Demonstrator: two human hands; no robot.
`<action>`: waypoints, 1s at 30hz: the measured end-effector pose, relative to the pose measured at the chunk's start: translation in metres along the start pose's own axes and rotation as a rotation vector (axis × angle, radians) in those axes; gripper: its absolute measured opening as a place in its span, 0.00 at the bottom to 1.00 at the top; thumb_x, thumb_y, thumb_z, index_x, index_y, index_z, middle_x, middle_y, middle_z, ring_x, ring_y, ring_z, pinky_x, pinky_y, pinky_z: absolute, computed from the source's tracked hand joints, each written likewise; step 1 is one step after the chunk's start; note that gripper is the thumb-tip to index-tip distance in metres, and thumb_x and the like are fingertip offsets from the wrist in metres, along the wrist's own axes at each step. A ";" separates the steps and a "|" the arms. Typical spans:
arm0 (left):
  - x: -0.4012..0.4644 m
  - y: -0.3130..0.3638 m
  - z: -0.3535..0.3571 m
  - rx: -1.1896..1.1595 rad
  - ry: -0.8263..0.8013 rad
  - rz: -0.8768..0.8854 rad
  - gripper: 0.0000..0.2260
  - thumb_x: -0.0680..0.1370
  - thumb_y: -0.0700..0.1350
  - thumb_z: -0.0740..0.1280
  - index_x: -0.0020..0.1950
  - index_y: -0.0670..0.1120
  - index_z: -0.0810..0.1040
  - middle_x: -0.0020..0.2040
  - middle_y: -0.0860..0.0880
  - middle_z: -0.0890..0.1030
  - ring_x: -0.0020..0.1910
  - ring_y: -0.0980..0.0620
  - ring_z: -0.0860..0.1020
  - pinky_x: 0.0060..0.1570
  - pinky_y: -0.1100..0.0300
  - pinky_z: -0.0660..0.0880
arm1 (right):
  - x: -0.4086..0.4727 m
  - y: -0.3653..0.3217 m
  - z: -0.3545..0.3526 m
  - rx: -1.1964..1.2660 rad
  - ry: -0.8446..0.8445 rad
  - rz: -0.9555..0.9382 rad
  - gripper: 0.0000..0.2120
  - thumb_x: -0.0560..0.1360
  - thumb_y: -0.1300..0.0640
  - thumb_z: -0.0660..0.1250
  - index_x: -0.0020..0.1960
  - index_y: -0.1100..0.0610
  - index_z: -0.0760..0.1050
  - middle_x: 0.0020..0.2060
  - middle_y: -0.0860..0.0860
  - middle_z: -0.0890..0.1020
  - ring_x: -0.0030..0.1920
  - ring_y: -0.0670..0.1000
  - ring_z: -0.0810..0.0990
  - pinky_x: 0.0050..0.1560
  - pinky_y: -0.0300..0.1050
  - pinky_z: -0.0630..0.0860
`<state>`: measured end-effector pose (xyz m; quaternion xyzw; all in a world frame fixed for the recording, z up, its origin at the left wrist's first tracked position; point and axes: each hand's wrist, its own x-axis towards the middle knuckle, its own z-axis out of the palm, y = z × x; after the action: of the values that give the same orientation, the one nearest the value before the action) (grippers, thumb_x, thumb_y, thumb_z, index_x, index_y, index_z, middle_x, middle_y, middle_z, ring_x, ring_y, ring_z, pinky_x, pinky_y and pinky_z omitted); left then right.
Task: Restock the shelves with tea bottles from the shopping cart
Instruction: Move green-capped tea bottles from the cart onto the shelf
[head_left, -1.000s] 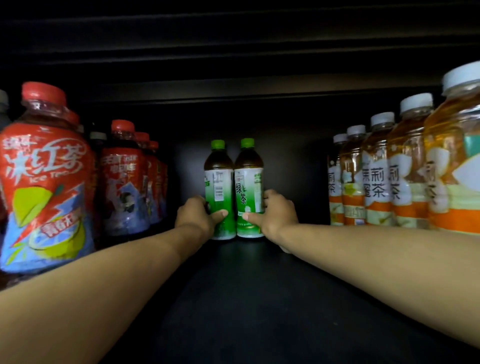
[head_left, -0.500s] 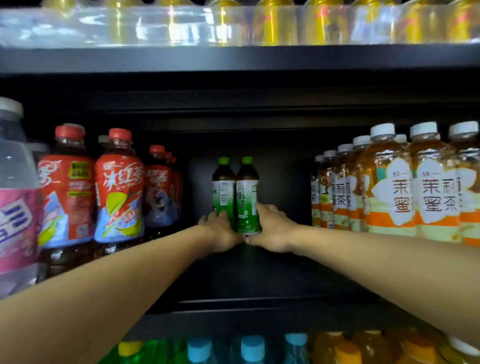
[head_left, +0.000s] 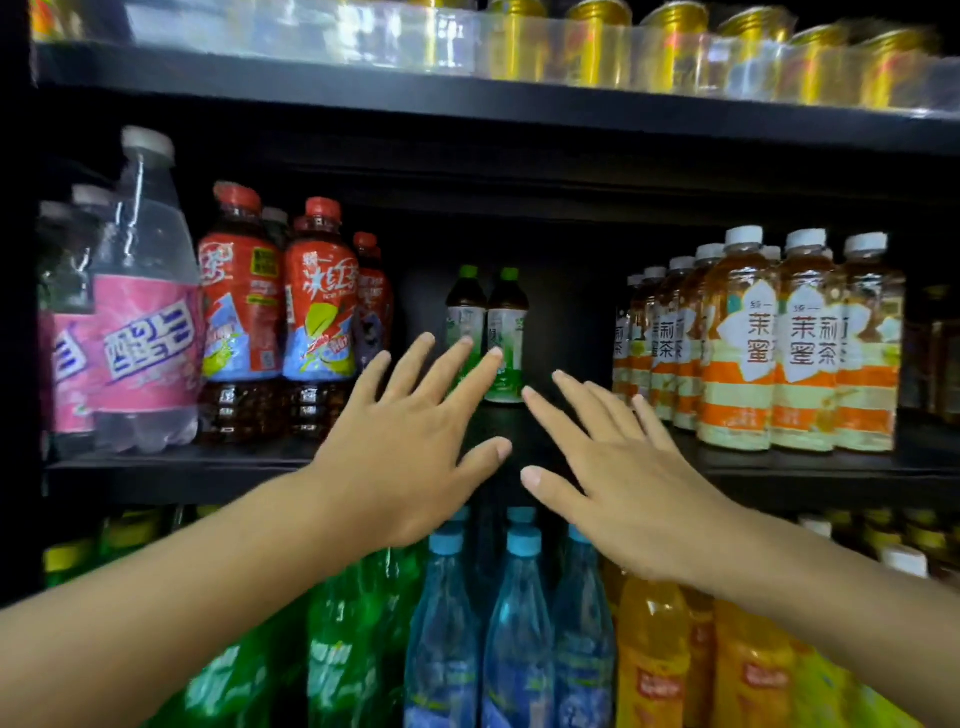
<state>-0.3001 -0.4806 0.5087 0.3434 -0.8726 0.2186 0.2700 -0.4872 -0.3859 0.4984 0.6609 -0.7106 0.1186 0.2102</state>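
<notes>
A black shelving unit (head_left: 519, 117) fills the view, with three levels showing. On the top level, from 11 to 1 o'clock, stand gold cans (head_left: 670, 49) behind clear plastic. On the bottom level, from 7 to 5 o'clock, stand green soda bottles (head_left: 343, 670), blue-capped water bottles (head_left: 519, 623) and orange drink bottles (head_left: 652, 654). On the middle shelf (head_left: 171, 470), at 9 o'clock, stand pink-labelled clear bottles (head_left: 145, 332) and just right of them red iced-tea bottles (head_left: 317, 322); at 3 o'clock stand rows of white-capped jasmine tea bottles (head_left: 810, 343). Two bare forearms reach in from 8 and 4 o'clock. The left hand (head_left: 410, 447) is held up with its fingers spread and straight, gripping nothing; its fingertips overlap the view of the left green-tea bottle, and whether they touch it cannot be told. The right hand (head_left: 623, 478) is likewise flat and spread, holding nothing, clear of the bottles. The two green tea bottles (head_left: 506, 332), green-capped, stand upright and side by side, touching, far back on the middle shelf just above centre, in the gap between the red and the jasmine rows.
</notes>
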 end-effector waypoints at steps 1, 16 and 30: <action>-0.012 0.002 0.001 0.009 0.006 -0.011 0.34 0.76 0.70 0.36 0.79 0.61 0.27 0.82 0.56 0.34 0.81 0.50 0.32 0.79 0.47 0.36 | -0.008 -0.005 0.004 -0.020 -0.001 0.006 0.33 0.79 0.31 0.39 0.78 0.36 0.29 0.79 0.42 0.30 0.80 0.47 0.30 0.79 0.57 0.33; -0.248 0.043 0.028 0.217 -0.179 -0.393 0.32 0.81 0.65 0.49 0.83 0.53 0.54 0.82 0.48 0.60 0.82 0.40 0.55 0.75 0.39 0.50 | -0.138 -0.071 0.106 0.107 0.022 -0.166 0.34 0.81 0.33 0.35 0.83 0.45 0.48 0.83 0.53 0.53 0.81 0.59 0.54 0.77 0.68 0.49; -0.465 0.130 0.034 0.216 -0.573 -0.870 0.33 0.80 0.67 0.45 0.84 0.57 0.46 0.84 0.50 0.52 0.83 0.41 0.47 0.78 0.39 0.46 | -0.276 -0.192 0.204 0.433 -0.381 -0.483 0.38 0.74 0.30 0.32 0.81 0.41 0.34 0.83 0.51 0.40 0.82 0.57 0.41 0.78 0.67 0.40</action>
<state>-0.1166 -0.1892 0.1684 0.7453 -0.6609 0.0726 0.0496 -0.3155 -0.2507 0.1718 0.8487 -0.5192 0.0881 -0.0482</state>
